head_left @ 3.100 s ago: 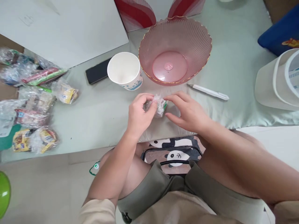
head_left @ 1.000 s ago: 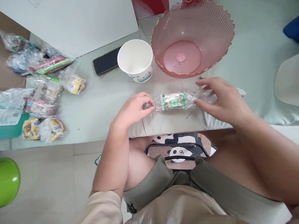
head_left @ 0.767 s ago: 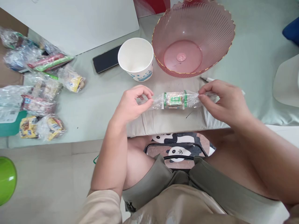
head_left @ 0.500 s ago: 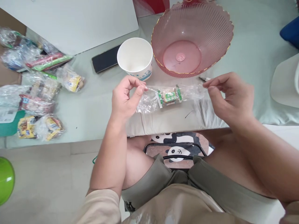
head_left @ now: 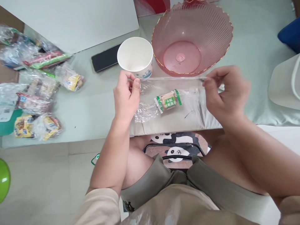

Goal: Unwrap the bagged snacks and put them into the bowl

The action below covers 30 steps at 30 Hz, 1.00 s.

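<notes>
A sheet of clear plastic film is stretched between my two hands, its upper edge pulled straight. My left hand pinches one end just in front of the white paper cup. At the other end, the thumb and fingers of my right hand pinch the film near the pink bowl. A small biscuit packet with green ends and green lettering lies under or against the film, between my hands; I cannot tell which. The film is crumpled towards the left.
The white paper cup stands beside a black phone and a ribbed pink bowl with a gold rim. Several plastic-wrapped snacks are piled at the left. A white bin is at the right. The table's front edge runs above my lap.
My left hand has moved slightly up, and the film's upper edge is now pulled taut and straight. The biscuit packet now shows more of its face and sits slightly lower.
</notes>
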{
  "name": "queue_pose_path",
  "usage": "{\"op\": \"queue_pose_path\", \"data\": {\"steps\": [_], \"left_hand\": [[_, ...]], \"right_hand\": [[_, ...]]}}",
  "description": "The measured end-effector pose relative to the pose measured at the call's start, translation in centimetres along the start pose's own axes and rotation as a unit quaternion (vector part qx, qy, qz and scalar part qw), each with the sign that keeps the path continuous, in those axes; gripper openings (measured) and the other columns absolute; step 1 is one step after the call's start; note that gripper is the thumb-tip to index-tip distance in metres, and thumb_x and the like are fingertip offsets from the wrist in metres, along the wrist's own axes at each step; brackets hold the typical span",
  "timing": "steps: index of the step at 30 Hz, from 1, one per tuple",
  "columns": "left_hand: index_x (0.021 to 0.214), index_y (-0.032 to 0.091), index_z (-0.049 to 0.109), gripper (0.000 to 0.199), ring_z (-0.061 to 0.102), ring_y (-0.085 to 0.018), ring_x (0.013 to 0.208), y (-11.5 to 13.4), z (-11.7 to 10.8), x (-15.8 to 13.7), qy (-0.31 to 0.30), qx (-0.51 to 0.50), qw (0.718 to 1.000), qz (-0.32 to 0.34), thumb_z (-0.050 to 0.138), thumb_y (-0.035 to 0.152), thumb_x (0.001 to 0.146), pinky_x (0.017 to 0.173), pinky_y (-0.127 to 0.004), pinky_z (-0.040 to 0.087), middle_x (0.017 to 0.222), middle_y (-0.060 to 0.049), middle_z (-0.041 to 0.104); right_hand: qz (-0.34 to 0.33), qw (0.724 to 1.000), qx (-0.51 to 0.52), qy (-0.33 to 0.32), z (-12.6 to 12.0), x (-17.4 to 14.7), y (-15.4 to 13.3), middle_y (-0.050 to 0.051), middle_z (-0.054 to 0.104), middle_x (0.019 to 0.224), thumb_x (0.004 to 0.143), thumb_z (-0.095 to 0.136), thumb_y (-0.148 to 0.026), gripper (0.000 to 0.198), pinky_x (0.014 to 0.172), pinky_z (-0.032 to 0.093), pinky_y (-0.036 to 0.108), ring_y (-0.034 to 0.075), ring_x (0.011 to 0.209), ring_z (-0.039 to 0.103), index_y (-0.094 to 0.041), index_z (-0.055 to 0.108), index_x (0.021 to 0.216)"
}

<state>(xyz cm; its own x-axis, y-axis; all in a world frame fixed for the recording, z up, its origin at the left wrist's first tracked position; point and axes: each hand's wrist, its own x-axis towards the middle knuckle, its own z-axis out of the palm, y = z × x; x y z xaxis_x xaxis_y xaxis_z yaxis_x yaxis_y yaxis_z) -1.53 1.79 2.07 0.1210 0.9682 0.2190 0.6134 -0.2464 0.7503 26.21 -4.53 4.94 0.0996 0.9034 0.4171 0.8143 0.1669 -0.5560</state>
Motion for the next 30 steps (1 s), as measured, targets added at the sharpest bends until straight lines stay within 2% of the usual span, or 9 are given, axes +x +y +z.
{"op": "queue_pose_path", "data": {"steps": [6,9,11,14,18,22,25,27,30], "left_hand": [[0.105,0.029,0.058,0.038,0.058,-0.017,0.071,0.4,0.2,0.4,0.052,0.015,0.998,-0.009,0.046,0.066,0.101,0.067,-0.034,0.045,0.077,0.0,0.058],[0.106,0.03,0.059,0.035,0.06,-0.018,0.077,0.5,0.1,0.6,0.058,0.03,0.998,-0.013,0.049,0.062,0.101,0.071,-0.035,0.047,0.085,-0.001,0.062],[0.108,0.03,0.059,0.033,0.062,-0.018,0.078,0.4,0.1,0.6,0.056,0.038,0.998,-0.01,0.047,0.061,0.102,0.071,-0.035,0.047,0.086,-0.001,0.063],[0.11,0.031,0.058,0.035,0.063,-0.018,0.078,0.1,0.1,0.5,0.064,0.051,0.997,-0.002,0.043,0.061,0.104,0.07,-0.034,0.047,0.084,-0.001,0.062],[0.11,0.03,0.058,0.035,0.063,-0.017,0.077,-0.3,0.1,0.5,0.074,0.058,0.995,0.01,0.042,0.061,0.104,0.067,-0.033,0.047,0.081,0.0,0.061],[0.107,0.029,0.057,0.032,0.064,-0.018,0.079,-0.4,0.0,0.8,0.084,0.043,0.996,0.001,0.045,0.059,0.103,0.068,-0.032,0.046,0.08,0.0,0.06],[0.106,0.029,0.057,0.029,0.064,-0.019,0.083,-0.2,-0.2,1.0,0.081,0.024,0.996,-0.018,0.049,0.057,0.103,0.071,-0.033,0.048,0.082,0.0,0.061],[0.104,0.029,0.056,0.026,0.064,-0.019,0.084,0.2,-0.2,1.0,0.074,0.018,0.997,-0.03,0.051,0.055,0.102,0.073,-0.034,0.048,0.083,-0.001,0.062],[0.097,0.029,0.054,0.022,0.063,-0.019,0.085,0.7,-0.2,0.9,0.07,0.019,0.997,-0.033,0.056,0.051,0.1,0.074,-0.034,0.047,0.085,-0.001,0.062]], "right_hand": [[-0.008,0.987,0.025,0.159,-1.2,-0.5,-2.8,0.008,0.059,0.089,0.103,0.049,-0.041,0.017,0.063,0.047,0.039,0.023,0.075,0.061,-0.028,0.056,0.096],[-0.172,0.984,0.051,0.023,-0.3,-1.3,-3.5,0.005,0.065,0.082,0.1,0.051,-0.029,0.012,0.063,0.049,0.039,0.022,0.07,0.062,-0.029,0.061,0.094],[-0.234,0.966,0.028,-0.107,0.9,-1.4,-3.5,0.008,0.074,0.102,0.096,0.052,-0.021,0.022,0.08,0.054,0.043,0.027,0.092,0.069,-0.027,0.067,0.111],[-0.203,0.958,-0.054,-0.193,2.3,-1.2,-2.9,0.012,0.074,0.111,0.095,0.052,-0.02,0.034,0.091,0.049,0.047,0.032,0.106,0.067,-0.023,0.068,0.125],[-0.214,0.951,-0.07,-0.21,1.5,-1.2,-1.7,0.006,0.068,0.078,0.096,0.049,-0.017,0.026,0.08,0.045,0.041,0.024,0.082,0.064,-0.027,0.073,0.101],[-0.305,0.904,-0.017,-0.299,-0.4,-2.3,-1.5,0.002,0.062,0.068,0.096,0.048,-0.012,0.026,0.076,0.046,0.034,0.016,0.064,0.057,-0.023,0.069,0.085],[-0.297,0.869,-0.002,-0.394,-1.2,-2.9,-2.1,-0.001,0.065,0.068,0.098,0.048,-0.014,0.024,0.058,0.039,0.029,0.013,0.054,0.053,-0.022,0.067,0.085],[-0.268,0.884,0.02,-0.383,-1.2,-2.8,-2.9,-0.001,0.067,0.07,0.1,0.049,-0.019,0.022,0.052,0.036,0.028,0.013,0.054,0.054,-0.023,0.067,0.088],[-0.205,0.944,0.022,-0.259,-0.1,-1.6,-3.9,0.004,0.075,0.09,0.1,0.046,-0.019,0.025,0.064,0.047,0.031,0.018,0.075,0.068,-0.026,0.07,0.101]]}}
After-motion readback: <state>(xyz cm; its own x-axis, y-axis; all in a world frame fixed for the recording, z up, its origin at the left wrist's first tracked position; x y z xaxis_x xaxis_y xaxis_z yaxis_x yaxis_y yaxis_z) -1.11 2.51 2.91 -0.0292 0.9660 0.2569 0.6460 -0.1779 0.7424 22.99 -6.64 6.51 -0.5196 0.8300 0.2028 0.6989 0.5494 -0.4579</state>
